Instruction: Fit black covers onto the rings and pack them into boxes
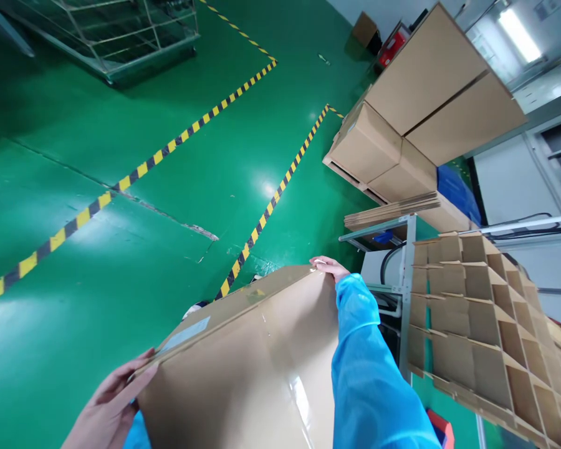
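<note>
A large brown cardboard box (243, 374) fills the lower middle of the head view, with clear tape along its seam. A pale blue label (185, 334) is stuck on its far side. My left hand (116, 396) grips the box's near left corner, thumb on top and fingers at the side. At the far right corner, my right hand (328, 267) holds the edge with bent fingers. Blue sleeves cover my arms. The box's underside is hidden, and parts of shoes show just beyond it on the green floor.
Cardboard dividers (477, 312) stand on a metal-framed table (407, 280) at my right. Beyond are stacked large boxes (393, 156) on a pallet and flat cardboard sheets (393, 209). Yellow-black tape lines (187, 134) cross the floor. A wire cage cart (116, 37) stands at upper left.
</note>
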### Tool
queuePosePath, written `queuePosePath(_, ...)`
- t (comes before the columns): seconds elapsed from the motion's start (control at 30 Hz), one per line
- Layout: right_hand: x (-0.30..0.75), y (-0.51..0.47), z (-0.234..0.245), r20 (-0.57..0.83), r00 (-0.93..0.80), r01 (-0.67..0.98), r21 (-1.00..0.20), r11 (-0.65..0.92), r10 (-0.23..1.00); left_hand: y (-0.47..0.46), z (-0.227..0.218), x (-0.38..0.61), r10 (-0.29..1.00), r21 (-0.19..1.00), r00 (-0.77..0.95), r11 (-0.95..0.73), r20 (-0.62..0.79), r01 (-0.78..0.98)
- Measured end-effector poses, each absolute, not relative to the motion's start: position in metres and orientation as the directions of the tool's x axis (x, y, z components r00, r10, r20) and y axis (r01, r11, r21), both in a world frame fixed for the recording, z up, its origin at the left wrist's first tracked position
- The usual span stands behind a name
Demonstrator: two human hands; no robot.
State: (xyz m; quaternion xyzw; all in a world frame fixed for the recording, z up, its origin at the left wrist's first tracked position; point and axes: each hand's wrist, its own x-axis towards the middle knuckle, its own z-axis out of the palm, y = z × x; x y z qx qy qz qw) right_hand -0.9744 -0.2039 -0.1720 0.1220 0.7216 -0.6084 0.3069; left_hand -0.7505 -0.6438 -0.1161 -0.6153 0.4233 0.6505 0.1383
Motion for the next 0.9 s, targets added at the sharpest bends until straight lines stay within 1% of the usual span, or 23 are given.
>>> queuePosePath(0.13, -0.976, -0.203, -0.175, -0.557, -0.815, 0.521, -0.825, 0.218, -0.162, -0.645, -0.116, -0.753, -0.316, 0.372, -0.211, -0.634, -0.925, -0.678)
queuePosePath(0.23, -0.980, -0.203, -0.175, -0.540, -0.829, 0.496, -0.831, 0.252, -0.147, -0.644, -0.117, -0.755, -0.329, 0.370, -0.191, -0.657, -0.925, -0.657)
queuePosePath(0.33, -0.982, -0.204, -0.175, -0.530, -0.843, 0.478, -0.819, 0.318, -0.097, -0.642, -0.118, -0.758, -0.350, 0.373, -0.170, -0.667, -0.921, -0.645)
queuePosePath(0.47, -0.979, -0.207, -0.179, -0.504, -0.863, 0.462, -0.762, 0.455, 0.033, -0.637, -0.116, -0.767, -0.379, 0.372, -0.129, -0.687, -0.916, -0.624)
queuePosePath(0.57, -0.978, -0.212, -0.184, -0.482, -0.865, 0.464, -0.657, 0.594, 0.143, -0.634, -0.117, -0.770, -0.390, 0.379, -0.122, -0.695, -0.913, -0.612)
queuePosePath(0.63, -0.983, -0.218, -0.185, -0.469, -0.858, 0.470, -0.555, 0.686, 0.209, -0.632, -0.123, -0.767, -0.392, 0.393, -0.144, -0.686, -0.909, -0.612)
queuePosePath(0.7, -0.991, -0.227, -0.181, -0.453, -0.849, 0.477, -0.434, 0.764, 0.273, -0.629, -0.132, -0.760, -0.408, 0.432, -0.190, -0.658, -0.893, -0.617)
queuePosePath(0.8, -0.996, -0.247, -0.169, -0.420, -0.838, 0.476, -0.252, 0.843, 0.347, -0.627, -0.150, -0.749, -0.455, 0.535, -0.307, -0.549, -0.836, -0.642)
queuePosePath(0.87, -0.988, -0.262, -0.159, -0.401, -0.842, 0.451, -0.159, 0.878, 0.360, -0.628, -0.163, -0.743, -0.473, 0.585, -0.376, -0.448, -0.797, -0.676)
queuePosePath(0.9, -0.981, -0.270, -0.154, -0.400, -0.847, 0.431, -0.131, 0.893, 0.351, -0.629, -0.169, -0.741, -0.463, 0.591, -0.402, -0.400, -0.790, -0.701)
